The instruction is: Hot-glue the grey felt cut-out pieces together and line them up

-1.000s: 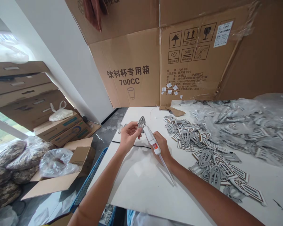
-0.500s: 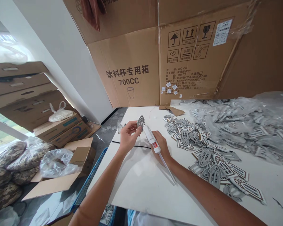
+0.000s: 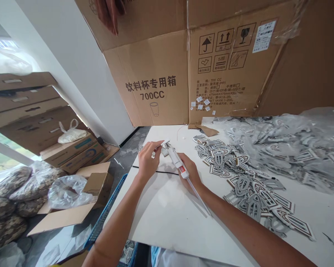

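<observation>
My right hand [image 3: 190,170] is closed around a white hot glue gun [image 3: 176,160], with a long glue stick [image 3: 197,196] jutting from its back end. The gun's nozzle points away from me and to the left. My left hand [image 3: 149,158] pinches a small flat grey-and-white cutout piece [image 3: 165,142], tilted nearly edge-on at the nozzle. Whether the nozzle touches it I cannot tell. Just under the nozzle another grey bit shows, partly hidden. A black cord [image 3: 167,172] runs over the white table [image 3: 161,211] behind my left wrist.
On the right lies a heap of similar cutout pieces [image 3: 250,185], with more in clear plastic bags [image 3: 295,148] behind. Large cardboard boxes [image 3: 156,59] stand at the table's back edge. A blue basket [image 3: 107,211], an open carton [image 3: 97,189] and filled sacks [image 3: 19,189] are at the left.
My left hand has turned and shifted slightly left, tipping the piece from face-on to nearly edge-on. The glue gun stays almost where it was in my right hand.
</observation>
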Available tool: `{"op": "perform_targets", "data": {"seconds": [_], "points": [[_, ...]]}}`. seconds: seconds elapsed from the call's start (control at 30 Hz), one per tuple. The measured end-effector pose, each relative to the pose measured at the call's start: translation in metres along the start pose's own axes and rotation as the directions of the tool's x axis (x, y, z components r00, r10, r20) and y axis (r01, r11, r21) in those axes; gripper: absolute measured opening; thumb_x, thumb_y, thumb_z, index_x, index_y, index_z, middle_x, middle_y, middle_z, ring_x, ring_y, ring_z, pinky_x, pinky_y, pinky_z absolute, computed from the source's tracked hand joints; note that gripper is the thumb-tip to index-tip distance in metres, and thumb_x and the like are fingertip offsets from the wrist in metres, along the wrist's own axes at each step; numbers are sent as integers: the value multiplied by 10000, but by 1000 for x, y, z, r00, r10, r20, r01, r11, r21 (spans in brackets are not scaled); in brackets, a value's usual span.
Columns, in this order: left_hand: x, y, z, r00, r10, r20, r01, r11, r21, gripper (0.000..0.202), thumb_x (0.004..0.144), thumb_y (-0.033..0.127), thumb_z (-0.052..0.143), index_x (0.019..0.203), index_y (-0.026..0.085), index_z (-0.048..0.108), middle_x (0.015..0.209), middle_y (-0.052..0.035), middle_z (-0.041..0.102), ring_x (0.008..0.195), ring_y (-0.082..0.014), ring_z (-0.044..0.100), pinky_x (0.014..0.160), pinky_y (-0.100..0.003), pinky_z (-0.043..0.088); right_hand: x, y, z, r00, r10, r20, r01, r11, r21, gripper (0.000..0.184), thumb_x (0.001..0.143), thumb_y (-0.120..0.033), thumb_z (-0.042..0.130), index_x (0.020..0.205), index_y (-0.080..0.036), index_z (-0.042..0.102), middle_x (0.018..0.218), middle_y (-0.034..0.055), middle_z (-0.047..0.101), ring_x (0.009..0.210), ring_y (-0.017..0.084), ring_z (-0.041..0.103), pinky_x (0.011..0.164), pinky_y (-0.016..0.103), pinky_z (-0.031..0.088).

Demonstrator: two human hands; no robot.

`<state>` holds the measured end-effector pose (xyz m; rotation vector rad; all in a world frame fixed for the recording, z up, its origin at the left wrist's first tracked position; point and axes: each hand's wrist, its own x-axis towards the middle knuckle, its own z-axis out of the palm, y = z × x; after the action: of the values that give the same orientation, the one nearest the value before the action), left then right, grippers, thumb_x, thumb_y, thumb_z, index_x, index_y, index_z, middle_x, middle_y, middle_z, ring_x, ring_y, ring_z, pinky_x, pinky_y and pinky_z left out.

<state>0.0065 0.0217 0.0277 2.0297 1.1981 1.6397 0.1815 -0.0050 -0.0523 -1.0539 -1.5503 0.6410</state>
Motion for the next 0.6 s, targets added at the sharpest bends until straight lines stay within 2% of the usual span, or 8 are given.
{"op": "perform_targets", "data": {"seconds": [0.1,0.2,0.27,0.33,0.4,0.47,0.6], "points": [[0,-7,0,1000,-21,-17,21,1000,-12,159,911,355,751,1035,272,807,907,-72,737,852,-227,654,838,-347,542,0,-2,-1,1000,8,0,-8,1000,2,296,885,-239,545,1156,-233,665,944,-2,687,804,197,610,733,282,439],[1,-17,4,984,-177,-27,170,971,-169,221,908,409,759,1050,241,746,958,-64,748,866,-211,697,785,-331,567,0,-7,-4,1000,-3,-13,3,1000,26,247,888,-239,530,1094,-221,666,874,-15,651,755,183,577,708,271,429],[1,-23,7,951,-310,17,300,905,-302,287,877,440,790,1052,225,717,989,-65,753,927,-218,724,775,-320,576,-1,-10,-6,1000,-9,-25,10,999,32,203,890,-238,518,1040,-215,653,827,-22,613,725,177,542,680,267,414],[3,-27,8,917,-392,76,389,833,-395,329,833,445,835,1033,211,720,1032,-70,756,1007,-220,723,824,-313,575,-2,-11,-6,999,-21,-33,22,999,28,182,883,-223,507,1007,-214,639,804,-25,585,712,174,517,668,266,403],[4,-27,8,894,-429,129,438,775,-456,354,808,442,860,1034,202,731,1086,-75,757,1031,-203,710,860,-299,563,-2,-10,-6,999,-40,-31,41,999,24,211,874,-201,494,1023,-212,642,816,-21,586,719,175,512,677,269,402],[5,-24,8,875,-453,171,473,721,-506,364,802,439,868,1034,194,730,1094,-77,759,982,-179,704,833,-280,554,-3,-10,-5,998,-52,-32,53,998,26,247,871,-188,487,1057,-209,649,844,-13,602,732,177,518,695,273,409],[4,-14,7,841,-481,249,525,610,-594,411,768,371,906,1082,189,713,1080,-76,764,933,-165,706,824,-275,548,-2,-11,-6,998,-45,-40,46,998,36,213,882,-199,500,1039,-205,644,844,-12,604,728,177,519,690,272,410]]}}
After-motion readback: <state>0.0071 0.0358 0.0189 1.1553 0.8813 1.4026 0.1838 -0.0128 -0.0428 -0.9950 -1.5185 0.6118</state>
